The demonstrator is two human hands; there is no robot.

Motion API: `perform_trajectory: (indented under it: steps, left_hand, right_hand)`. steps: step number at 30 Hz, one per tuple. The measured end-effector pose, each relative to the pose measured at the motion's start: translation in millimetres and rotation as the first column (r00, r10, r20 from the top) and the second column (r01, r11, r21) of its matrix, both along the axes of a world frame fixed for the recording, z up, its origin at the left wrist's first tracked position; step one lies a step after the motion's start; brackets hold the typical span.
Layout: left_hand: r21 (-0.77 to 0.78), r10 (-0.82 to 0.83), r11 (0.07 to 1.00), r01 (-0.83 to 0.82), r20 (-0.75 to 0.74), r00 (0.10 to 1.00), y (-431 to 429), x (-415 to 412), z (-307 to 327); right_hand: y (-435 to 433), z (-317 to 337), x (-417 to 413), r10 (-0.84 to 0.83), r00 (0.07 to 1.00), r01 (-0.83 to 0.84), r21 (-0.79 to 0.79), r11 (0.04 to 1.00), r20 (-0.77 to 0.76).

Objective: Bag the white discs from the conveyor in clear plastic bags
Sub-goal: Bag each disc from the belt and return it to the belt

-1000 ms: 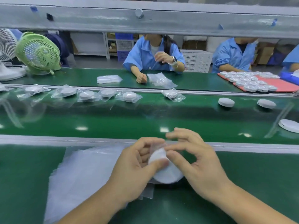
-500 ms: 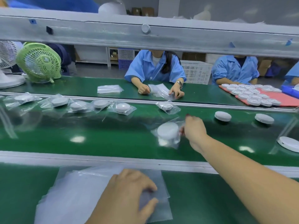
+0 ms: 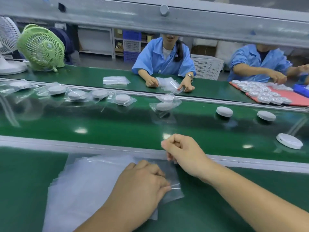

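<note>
Atop the near bag stack (image 3: 87, 185), left hand (image 3: 142, 185) and right hand (image 3: 184, 154) pinch one empty clear bag (image 3: 173, 177).

Across from me a green fan (image 3: 41, 47) stands on the far green table (image 3: 87, 76). A white fan (image 3: 6, 36) is just left of it. Right of it, grey shelving (image 3: 117, 42) holds blue bins (image 3: 132, 35); farther right sits a white crate (image 3: 206, 66). A grey beam (image 3: 184, 19) runs above.
</note>
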State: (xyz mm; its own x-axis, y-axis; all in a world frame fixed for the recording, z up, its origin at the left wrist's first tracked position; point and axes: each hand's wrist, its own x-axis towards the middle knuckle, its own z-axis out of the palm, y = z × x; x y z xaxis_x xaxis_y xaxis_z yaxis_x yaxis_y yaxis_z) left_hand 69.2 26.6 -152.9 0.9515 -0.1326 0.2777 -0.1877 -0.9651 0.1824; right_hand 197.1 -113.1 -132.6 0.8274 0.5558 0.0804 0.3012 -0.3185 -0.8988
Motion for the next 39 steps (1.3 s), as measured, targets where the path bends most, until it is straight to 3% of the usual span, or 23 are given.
perform_trajectory:
  steps: [2,4,9,12,15,19,23,26,28,29,31,34,36,39]
  left_hand:
    - [-0.004,0.000,1.000,0.000,0.020,1.000,0.5,-1.2,-3.3]
    - [0.008,0.006,1.000,-0.007,0.054,0.999,-0.3,-2.4,-2.9]
    - [-0.137,0.046,0.990,-0.030,0.114,0.992,-7.8,-5.8,2.4]
    - [-0.239,0.081,0.970,-0.050,0.121,0.989,-6.3,-5.7,2.5]
    - [-0.385,0.108,0.920,-0.075,0.066,0.992,-3.1,-4.2,3.6]
    - [-0.437,0.057,0.898,-0.046,0.013,0.998,-6.2,-6.1,6.9]
    - [-0.221,-0.011,0.975,0.016,0.024,1.000,-6.8,-8.3,0.0]
    - [-0.140,-0.014,0.990,0.018,0.028,1.000,-7.6,-7.7,-4.3]
    - [-0.136,-0.013,0.991,0.018,0.040,0.999,-9.9,-8.8,-6.4]
    - [-0.133,-0.013,0.991,0.018,0.043,0.999,-11.5,-8.6,-6.8]
    - [-0.114,-0.018,0.993,0.025,0.061,0.998,-14.0,-6.8,-8.2]
    - [-0.129,-0.024,0.991,0.040,0.122,0.992,-16.4,-3.9,-6.2]
    - [-0.148,-0.037,0.987,0.057,0.133,0.990,-15.4,-2.7,-4.3]
    - [-0.178,-0.045,0.982,0.069,0.132,0.990,-13.7,-1.5,-4.0]
  right_hand:
    - [-22.1,-3.5,-27.1,0.003,0.989,-0.002,-0.009,1.000,0.149]
    - [-44.4,-10.2,-47.9,-0.025,0.984,0.020,0.032,0.999,0.174]
    - [-76.9,-26.2,-53.1,-0.079,0.994,0.100,0.385,0.917,-0.071]
    - [-72.7,-26.7,-54.2,-0.050,0.994,0.035,0.141,0.989,0.101]
    - [-65.8,-32.6,-53.9,0.010,0.964,0.004,-0.054,0.999,0.264]
    - [-64.3,-33.5,-52.0,-0.136,0.957,0.141,-0.001,0.990,0.256]
    - [-63.1,-31.6,-56.4,-0.082,0.957,0.082,0.010,0.997,0.278]
    - [-65.8,-25.5,-51.7,-0.162,0.987,0.151,0.314,0.937,0.009]
    - [-71.1,-23.2,-41.5,-0.270,0.929,0.364,0.508,0.780,-0.251]
    - [-75.2,-22.3,-34.4,-0.326,0.888,0.456,0.534,0.712,-0.325]
    - [-88.0,-21.6,-14.9,-0.493,0.817,0.576,0.467,0.671,-0.299]
    - [-127.2,-20.3,28.5,-0.729,0.669,0.713,0.153,0.684,0.142]
    - [-161.0,-14.9,65.1,-0.688,0.566,0.807,-0.133,0.576,0.454]
    - [-202.9,-8.2,120.6,-0.595,0.606,0.793,-0.460,0.399,0.528]
